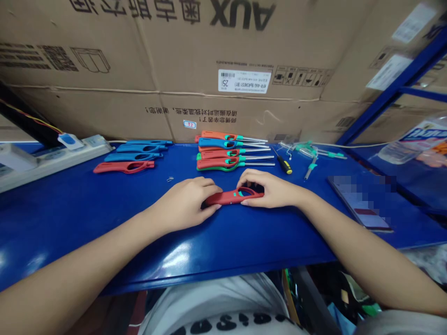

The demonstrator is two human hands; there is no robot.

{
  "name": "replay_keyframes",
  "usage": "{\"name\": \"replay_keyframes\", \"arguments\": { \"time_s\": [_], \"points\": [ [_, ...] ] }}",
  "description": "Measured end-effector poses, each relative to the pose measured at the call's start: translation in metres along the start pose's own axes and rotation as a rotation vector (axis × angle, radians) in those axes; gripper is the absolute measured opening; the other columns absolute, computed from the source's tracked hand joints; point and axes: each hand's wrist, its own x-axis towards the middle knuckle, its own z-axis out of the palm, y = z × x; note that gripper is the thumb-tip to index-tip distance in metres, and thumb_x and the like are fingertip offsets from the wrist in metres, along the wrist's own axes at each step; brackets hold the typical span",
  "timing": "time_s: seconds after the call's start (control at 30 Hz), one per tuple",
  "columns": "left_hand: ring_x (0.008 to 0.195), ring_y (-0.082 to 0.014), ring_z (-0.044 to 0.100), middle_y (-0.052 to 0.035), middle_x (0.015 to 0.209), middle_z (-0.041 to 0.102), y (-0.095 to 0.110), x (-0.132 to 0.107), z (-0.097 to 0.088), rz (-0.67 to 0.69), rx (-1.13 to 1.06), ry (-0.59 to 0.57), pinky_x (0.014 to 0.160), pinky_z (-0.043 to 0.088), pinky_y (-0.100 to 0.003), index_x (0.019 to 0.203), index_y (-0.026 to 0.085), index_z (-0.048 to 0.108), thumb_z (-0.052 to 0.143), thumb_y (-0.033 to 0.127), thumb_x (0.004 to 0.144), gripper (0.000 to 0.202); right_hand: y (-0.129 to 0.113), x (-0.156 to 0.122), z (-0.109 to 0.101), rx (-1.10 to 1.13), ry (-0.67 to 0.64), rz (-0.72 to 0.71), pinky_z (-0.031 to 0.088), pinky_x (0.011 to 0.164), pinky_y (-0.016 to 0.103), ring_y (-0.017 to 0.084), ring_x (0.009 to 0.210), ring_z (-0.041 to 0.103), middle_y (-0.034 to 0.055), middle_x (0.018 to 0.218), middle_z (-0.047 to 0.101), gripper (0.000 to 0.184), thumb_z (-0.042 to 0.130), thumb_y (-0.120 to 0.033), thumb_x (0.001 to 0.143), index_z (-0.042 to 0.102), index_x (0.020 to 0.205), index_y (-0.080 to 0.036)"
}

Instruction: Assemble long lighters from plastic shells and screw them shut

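Observation:
Over the front middle of the blue table, both hands hold a red lighter casing (228,198) with a trigger loop and small green parts inside. My left hand (186,202) pinches its handle end between thumb and fingers. At the loop end, the fingers and thumb of my right hand (274,190) are closed around it. No metal tube shows on this casing; the right fingers partly cover its tip. Behind the hands lies a stack of long-tube lighters (218,163) in red, orange and blue. A row of blue and red lighter casings (124,167) without tubes rests further left.
A black-and-yellow screwdriver (287,167) lies beside clear and green parts (312,165). Tiny metal pieces (170,178) sit left of centre. A power strip (89,148) runs along the left. A large cardboard box (188,88) walls the back. A flat, partly blurred object (370,217) lies right.

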Motion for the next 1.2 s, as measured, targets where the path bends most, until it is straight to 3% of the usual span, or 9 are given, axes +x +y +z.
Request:
{"name": "replay_keyframes", "arguments": {
  "time_s": [0.7, 1.2],
  "points": [
    [0.099, -0.0229, 0.066, -0.0050, 0.106, 0.069, -0.0030, 0.0010, 0.0095, -0.028, 0.000, 0.012, 0.081, 0.052, -0.033, 0.112, 0.020, 0.070, 0.065, 0.035, 0.095, 0.023, 0.0026, -0.0007, 0.0014, -0.051, -0.027, 0.016, 0.050, 0.087, 0.035, 0.020, 0.097, 0.060, 0.0078, 0.108, 0.063, 0.034, 0.072, -0.038, 0.088, 0.064, 0.114, -0.018],
    [0.092, -0.0224, 0.066, -0.0045, 0.100, 0.070, 0.0027, 0.0014, 0.0070, -0.012, 0.053, 0.021, 0.077, 0.049, -0.032, 0.108, 0.019, 0.070, 0.063, 0.031, 0.094, 0.020, -0.0056, -0.0014, -0.0002, -0.099, -0.003, -0.023, 0.051, 0.083, 0.034, 0.020, 0.092, 0.060, 0.0079, 0.105, 0.063, 0.026, 0.069, -0.028, 0.088, 0.063, 0.111, -0.018]
  ]
}}
